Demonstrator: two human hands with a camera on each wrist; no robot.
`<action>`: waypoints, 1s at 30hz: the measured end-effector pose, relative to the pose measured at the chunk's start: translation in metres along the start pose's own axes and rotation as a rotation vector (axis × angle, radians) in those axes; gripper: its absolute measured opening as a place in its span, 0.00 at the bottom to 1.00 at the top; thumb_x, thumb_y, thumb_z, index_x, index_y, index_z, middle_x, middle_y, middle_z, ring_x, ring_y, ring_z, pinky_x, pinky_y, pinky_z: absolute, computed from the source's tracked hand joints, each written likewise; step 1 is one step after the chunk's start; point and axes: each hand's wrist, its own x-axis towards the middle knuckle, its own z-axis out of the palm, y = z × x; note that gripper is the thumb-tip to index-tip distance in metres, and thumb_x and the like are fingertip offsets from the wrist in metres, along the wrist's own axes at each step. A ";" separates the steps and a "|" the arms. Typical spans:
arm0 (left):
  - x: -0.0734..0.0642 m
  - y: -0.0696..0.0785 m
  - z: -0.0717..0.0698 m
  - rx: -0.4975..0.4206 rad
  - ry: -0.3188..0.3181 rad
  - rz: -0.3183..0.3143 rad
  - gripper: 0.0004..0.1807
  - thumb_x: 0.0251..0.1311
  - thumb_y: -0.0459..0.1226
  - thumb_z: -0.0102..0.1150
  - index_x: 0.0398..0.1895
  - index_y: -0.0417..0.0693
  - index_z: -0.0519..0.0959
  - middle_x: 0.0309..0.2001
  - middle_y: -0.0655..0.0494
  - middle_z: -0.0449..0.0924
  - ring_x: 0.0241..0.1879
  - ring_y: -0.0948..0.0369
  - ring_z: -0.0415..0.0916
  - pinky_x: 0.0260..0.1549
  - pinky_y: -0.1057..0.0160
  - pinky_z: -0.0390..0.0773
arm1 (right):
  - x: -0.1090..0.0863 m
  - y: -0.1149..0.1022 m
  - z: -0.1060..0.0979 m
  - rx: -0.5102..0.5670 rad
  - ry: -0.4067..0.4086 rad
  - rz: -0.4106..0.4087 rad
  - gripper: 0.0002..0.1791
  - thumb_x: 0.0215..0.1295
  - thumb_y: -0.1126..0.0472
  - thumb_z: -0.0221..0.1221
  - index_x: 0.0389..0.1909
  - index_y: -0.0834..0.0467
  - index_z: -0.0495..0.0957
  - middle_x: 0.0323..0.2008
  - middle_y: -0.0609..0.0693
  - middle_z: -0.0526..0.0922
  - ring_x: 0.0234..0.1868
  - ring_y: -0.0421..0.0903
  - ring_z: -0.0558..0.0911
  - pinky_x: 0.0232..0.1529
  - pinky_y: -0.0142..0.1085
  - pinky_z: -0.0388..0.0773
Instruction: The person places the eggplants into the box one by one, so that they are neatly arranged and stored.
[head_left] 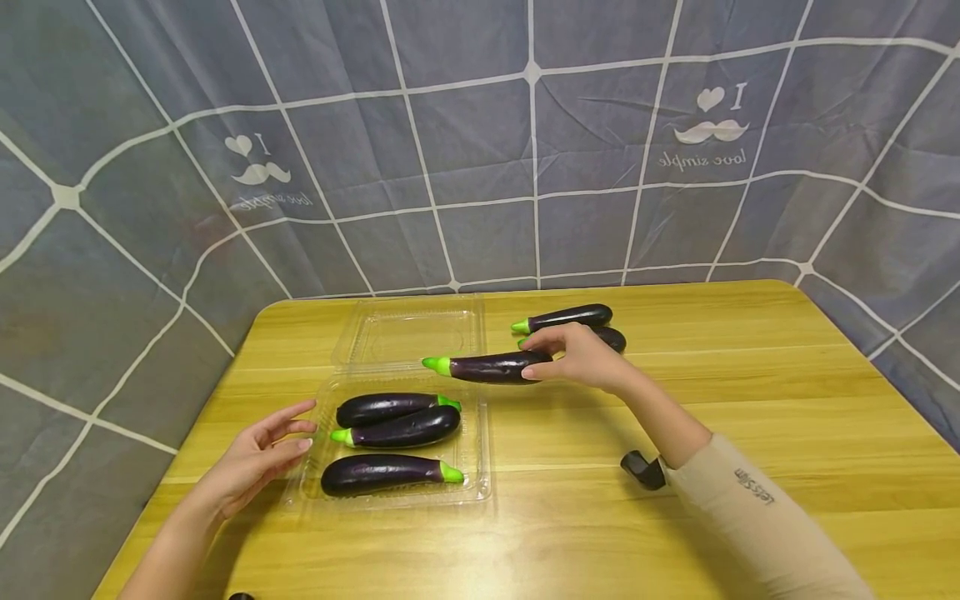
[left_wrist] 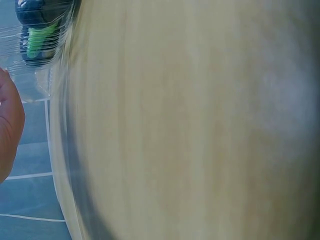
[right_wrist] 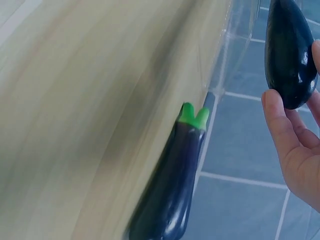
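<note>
In the head view my right hand (head_left: 581, 358) grips a dark eggplant (head_left: 491, 367) by its rounded end, its green stem pointing left. The right wrist view shows the held eggplant (right_wrist: 291, 55) between the thumb and fingers, raised off the table. My left hand (head_left: 258, 454) is beside the left wall of a clear plastic clamshell box (head_left: 477, 450), fingers relaxed and nothing in its grasp. Inside the box lie three eggplants: one at the back (head_left: 386, 407), one in the middle (head_left: 408, 428) and one at the front (head_left: 382, 474).
Two more eggplants, one farther back (head_left: 573, 317) and one nearer (head_left: 611, 338), lie behind my right hand. The box's lid (head_left: 412, 333) lies folded back on the wooden table (head_left: 570, 525). A grey curtain (head_left: 480, 150) hangs behind the table.
</note>
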 end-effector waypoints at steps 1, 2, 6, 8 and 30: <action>0.000 0.000 0.000 -0.005 -0.004 0.004 0.26 0.64 0.26 0.48 0.60 0.63 0.70 0.46 0.59 0.73 0.38 0.68 0.72 0.35 0.70 0.75 | 0.001 -0.001 0.001 0.000 -0.002 -0.003 0.23 0.53 0.55 0.68 0.50 0.59 0.79 0.47 0.51 0.81 0.47 0.48 0.78 0.48 0.44 0.74; 0.000 0.000 0.000 -0.007 -0.004 0.004 0.26 0.64 0.26 0.48 0.60 0.63 0.70 0.46 0.59 0.73 0.38 0.68 0.72 0.35 0.70 0.75 | 0.002 -0.003 0.003 -0.001 -0.004 -0.010 0.24 0.53 0.55 0.68 0.50 0.59 0.79 0.48 0.52 0.81 0.48 0.49 0.78 0.48 0.44 0.73; 0.000 0.000 -0.001 -0.007 -0.004 -0.001 0.26 0.64 0.26 0.48 0.59 0.64 0.71 0.46 0.60 0.74 0.39 0.68 0.72 0.36 0.70 0.75 | 0.007 -0.008 0.008 -0.018 -0.005 -0.030 0.23 0.53 0.55 0.68 0.50 0.59 0.79 0.49 0.52 0.80 0.49 0.49 0.77 0.50 0.44 0.73; 0.000 0.000 -0.001 -0.001 -0.003 -0.005 0.26 0.64 0.26 0.48 0.59 0.65 0.71 0.46 0.60 0.74 0.39 0.68 0.73 0.36 0.70 0.75 | 0.009 -0.010 0.011 -0.031 -0.007 -0.040 0.23 0.52 0.55 0.68 0.49 0.58 0.80 0.48 0.51 0.81 0.47 0.49 0.77 0.49 0.44 0.73; 0.001 0.002 -0.001 0.020 0.010 -0.026 0.25 0.64 0.28 0.50 0.59 0.65 0.70 0.46 0.60 0.74 0.38 0.68 0.73 0.35 0.69 0.75 | 0.033 -0.031 0.047 -0.069 -0.069 -0.121 0.19 0.54 0.57 0.67 0.47 0.58 0.81 0.46 0.49 0.82 0.48 0.45 0.77 0.51 0.40 0.71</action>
